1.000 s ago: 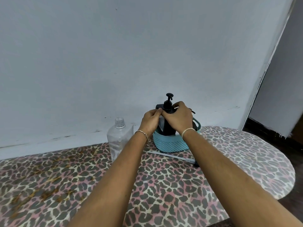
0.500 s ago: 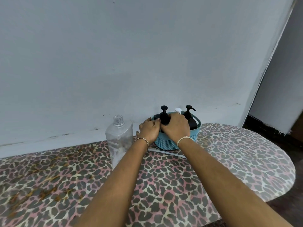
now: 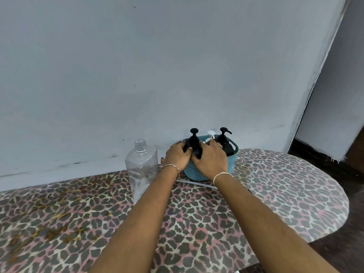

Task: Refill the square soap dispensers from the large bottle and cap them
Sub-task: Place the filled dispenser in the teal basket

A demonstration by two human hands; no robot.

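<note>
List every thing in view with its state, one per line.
Held dispenser: pump on, upright in basket.
Other dispenser: pump on, upright in basket, untouched.
Clear bottle: upright, uncapped, looks almost empty.
Basket: standing on table, holding dispensers.
Thin white tube: lying flat on table.
Left hand: grips held dispenser.
Right hand: grips held dispenser.
</note>
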